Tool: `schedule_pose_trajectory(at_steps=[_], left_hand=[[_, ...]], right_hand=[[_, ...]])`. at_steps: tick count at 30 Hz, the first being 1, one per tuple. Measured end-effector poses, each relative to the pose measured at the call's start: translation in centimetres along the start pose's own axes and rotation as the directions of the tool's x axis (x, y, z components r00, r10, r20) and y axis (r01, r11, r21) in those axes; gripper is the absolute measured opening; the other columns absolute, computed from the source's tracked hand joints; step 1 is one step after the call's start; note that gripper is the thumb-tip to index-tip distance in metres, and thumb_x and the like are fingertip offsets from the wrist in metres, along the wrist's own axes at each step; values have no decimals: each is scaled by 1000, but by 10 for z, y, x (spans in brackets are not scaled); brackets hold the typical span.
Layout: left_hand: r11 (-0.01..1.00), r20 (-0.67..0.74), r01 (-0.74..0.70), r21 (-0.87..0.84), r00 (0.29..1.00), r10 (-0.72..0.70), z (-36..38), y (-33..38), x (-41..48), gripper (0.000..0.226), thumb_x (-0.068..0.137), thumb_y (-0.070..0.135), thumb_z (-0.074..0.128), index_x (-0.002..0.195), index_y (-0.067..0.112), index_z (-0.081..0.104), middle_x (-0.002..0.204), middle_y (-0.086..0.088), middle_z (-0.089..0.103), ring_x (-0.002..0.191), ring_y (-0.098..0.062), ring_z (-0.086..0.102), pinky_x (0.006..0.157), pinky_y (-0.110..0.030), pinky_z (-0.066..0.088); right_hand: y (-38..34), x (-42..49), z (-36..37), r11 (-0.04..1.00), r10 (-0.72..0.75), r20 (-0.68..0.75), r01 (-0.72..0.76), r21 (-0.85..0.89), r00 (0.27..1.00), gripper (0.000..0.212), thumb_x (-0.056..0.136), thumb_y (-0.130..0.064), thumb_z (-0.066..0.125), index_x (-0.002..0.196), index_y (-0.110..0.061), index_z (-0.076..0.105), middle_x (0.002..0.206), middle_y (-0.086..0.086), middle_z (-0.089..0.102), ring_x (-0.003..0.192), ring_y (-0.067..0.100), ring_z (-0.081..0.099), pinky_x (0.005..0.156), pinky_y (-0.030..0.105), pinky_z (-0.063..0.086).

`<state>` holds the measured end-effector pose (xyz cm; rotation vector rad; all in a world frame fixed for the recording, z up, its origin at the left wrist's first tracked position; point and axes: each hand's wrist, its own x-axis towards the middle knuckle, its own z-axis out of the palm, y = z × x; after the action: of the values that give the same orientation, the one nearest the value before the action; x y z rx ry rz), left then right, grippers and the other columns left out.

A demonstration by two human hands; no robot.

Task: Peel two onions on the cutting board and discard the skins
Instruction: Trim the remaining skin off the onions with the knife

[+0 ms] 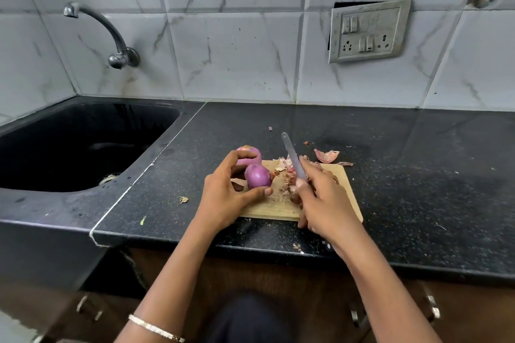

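Bangle [156, 329] on the left forearm, bottom of frame. Cabinet handles [89, 308] below the table edge, lower left and lower right.

Left hand [227, 198] at frame centre, fingers [242, 158] spread and curved around the near onion [257, 176], thumb touching its lower side. Not a closed grip, more a cupping hold. Near onion looks peeled, smooth purple, sits on the left end of the cutting board [281, 207].

Right hand [324, 200] just right of it, fingers wrapped tight on the knife [291, 154], blade pointing up and away. Handle is hidden in the fist.

Skin scraps [285, 172] piled on the board between the two hands, under the blade.

Far onion [249, 155] right behind the near one, touching or almost; can't tell which. It sits at the board's back left corner, partly hidden by the left fingers.

One larger skin piece [326, 155] off the board on the black table [418, 189], beyond the back right corner. Small flecks scattered around.

Black sink [83, 145] at left. Tap [111, 36] upper left on the tiled wall, switch plate [369, 30] upper right.
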<state>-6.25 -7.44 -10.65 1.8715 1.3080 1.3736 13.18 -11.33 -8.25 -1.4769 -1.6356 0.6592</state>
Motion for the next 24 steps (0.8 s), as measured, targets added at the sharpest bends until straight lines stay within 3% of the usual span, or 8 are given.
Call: schedule_pose_trajectory(at_steps=[2, 5, 11, 15, 24], left_hand=[[1000, -7, 12, 21, 1000, -11, 1, -1, -1, 58, 64, 28, 97, 113, 34, 65, 108, 20, 72, 100, 4, 67, 84, -18, 53], [1000, -9, 26, 10, 1000, -26, 1, -3, -2, 54, 65, 25, 96, 110, 32, 67, 106, 17, 73, 97, 3, 67, 84, -17, 54], [1000, -12, 30, -6, 999, -30, 1, -1, -2, 52, 66, 25, 95, 111, 29, 70, 104, 14, 73, 93, -1, 69, 85, -22, 58], [1000, -24, 29, -8, 999, -29, 2, -3, -2, 52, 66, 25, 96, 111, 30, 71, 103, 10, 74, 92, -5, 69, 85, -27, 59], [1000, -12, 17, -6, 1000, -17, 1, -4, 0, 54, 62, 26, 97, 111, 29, 73, 100, 12, 75, 91, -6, 70, 84, -19, 56]], right_hand=[[5, -12, 2, 995, -18, 34, 21, -99, 999, 52, 107, -23, 43, 152, -47, 31, 103, -2, 68, 68, 19, 70, 66, 34, 58], [4, -27, 5, 984, -35, 49, 43, -173, 998, 54, 107, -28, 42, 156, -44, 29, 115, 3, 70, 99, 33, 67, 89, 45, 56], [-10, -36, 9, 958, -82, 57, 94, -271, 995, 51, 108, -29, 41, 158, -36, 32, 120, -2, 67, 110, 22, 58, 92, 36, 42], [-16, -39, 11, 960, -77, 77, 95, -264, 994, 51, 108, -28, 40, 158, -34, 30, 138, -4, 61, 126, 20, 52, 99, 37, 42], [-20, -39, 10, 959, -56, 90, 79, -272, 994, 51, 109, -24, 38, 159, -31, 29, 133, -1, 63, 122, 20, 53, 96, 35, 43]])
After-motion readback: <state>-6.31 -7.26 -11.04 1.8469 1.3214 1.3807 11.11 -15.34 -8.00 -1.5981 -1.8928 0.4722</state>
